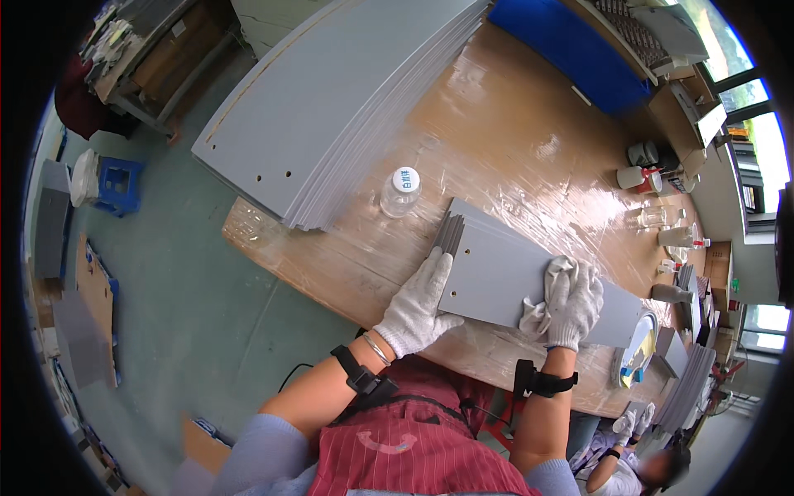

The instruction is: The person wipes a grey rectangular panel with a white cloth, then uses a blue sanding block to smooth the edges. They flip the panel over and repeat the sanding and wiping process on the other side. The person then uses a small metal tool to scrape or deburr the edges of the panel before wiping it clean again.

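Note:
A short stack of grey panels [496,277] with small holes lies at the near side of the table. My left hand [418,306], in a white knit glove, grips the stack's left end, thumb at the near edge and fingers along the far side. My right hand [572,306], gloved too, is closed on a crumpled white cloth [536,316] and presses it on the top panel, right of its middle. A clear bottle [400,195] with a white cap stands beyond the left end of the stack.
A tall pile of large grey panels [322,99] rests at the table's far left. The wooden table [347,273] is covered with clear film. A roll of tape [638,343] lies to the right, bottles [653,217] stand along the right side, and a co-worker [633,463] is at lower right.

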`<state>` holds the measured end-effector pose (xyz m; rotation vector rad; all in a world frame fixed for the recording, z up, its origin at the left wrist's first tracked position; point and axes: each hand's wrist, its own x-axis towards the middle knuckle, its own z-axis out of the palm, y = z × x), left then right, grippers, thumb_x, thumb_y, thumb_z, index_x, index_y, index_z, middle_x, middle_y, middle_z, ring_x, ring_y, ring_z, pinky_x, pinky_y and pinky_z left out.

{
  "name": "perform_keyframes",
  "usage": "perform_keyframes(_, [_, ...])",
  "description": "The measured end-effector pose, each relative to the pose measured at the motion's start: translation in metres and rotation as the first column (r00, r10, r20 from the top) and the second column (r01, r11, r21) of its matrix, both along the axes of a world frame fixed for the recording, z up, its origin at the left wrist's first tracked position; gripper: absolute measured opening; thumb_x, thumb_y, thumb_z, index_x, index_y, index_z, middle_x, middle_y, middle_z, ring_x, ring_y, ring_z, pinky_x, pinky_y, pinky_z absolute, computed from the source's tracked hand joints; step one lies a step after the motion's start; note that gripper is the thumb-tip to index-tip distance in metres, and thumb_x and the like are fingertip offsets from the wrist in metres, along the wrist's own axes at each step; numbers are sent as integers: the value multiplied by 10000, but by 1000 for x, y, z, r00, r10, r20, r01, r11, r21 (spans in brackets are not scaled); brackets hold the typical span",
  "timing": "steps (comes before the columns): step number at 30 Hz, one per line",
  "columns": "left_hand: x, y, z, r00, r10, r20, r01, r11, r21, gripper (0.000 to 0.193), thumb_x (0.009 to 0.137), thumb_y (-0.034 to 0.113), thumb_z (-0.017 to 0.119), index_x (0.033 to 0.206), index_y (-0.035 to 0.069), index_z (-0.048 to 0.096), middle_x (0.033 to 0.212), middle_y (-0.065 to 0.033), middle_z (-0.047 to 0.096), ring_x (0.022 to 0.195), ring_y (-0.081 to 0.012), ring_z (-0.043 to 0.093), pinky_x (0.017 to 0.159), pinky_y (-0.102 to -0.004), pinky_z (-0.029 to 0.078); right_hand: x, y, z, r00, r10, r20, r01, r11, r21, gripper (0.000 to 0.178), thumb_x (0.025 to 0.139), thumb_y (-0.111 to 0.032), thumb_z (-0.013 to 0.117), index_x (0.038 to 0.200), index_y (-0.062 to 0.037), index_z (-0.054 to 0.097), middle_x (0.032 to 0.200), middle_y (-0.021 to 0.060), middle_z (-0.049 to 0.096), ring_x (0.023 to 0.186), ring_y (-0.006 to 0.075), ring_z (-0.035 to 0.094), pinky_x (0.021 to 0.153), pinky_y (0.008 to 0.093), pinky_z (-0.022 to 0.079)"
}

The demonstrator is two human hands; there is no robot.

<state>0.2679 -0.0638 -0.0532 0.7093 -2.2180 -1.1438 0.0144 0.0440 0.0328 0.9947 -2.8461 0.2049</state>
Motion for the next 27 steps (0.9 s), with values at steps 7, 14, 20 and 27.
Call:
perform_keyframes(7, [-17,-1,-7,954,214,-209,51,573,818,1092,819,249,848,1647,94,154,1627,-287,309,1460,-446,405,1173,-455,402,121,-68,4,847,519,118,-484,843,-232,522,803,-312,743,1293,-142,686,1343,144,602,1266,494,530,996,601,454])
perform_keyframes(14, [-8,-15,32,979,30,201,41,939,-341,1135,730,183,884,1650,147,220,1671,-292,204,1503,-492,305,1194,-511,371,-23,64,-3,992,114,-45,-122,951,-284,468,818,-185,747,1271,-76,707,1284,175,670,1203,407,601,994,505,485])
perform_keyframes(20, [-19,-16,40,940,-6,342,165,884,-437,932,787,106,770,1614,129,341,1655,-315,225,1466,-530,346,1179,-551,367,-173,206,-12,898,-440,1,435,888,-150,350,936,-252,657,1233,-77,718,1230,174,707,1123,386,644,988,462,502])
perform_keyframes(27, [0,-2,41,926,22,376,144,903,-406,877,798,51,731,1598,139,384,1655,-299,254,1456,-514,383,1176,-539,380,-177,280,-46,771,-215,599,572,647,-504,294,973,-157,674,1210,14,712,1114,141,764,1037,214,724,892,322,562])
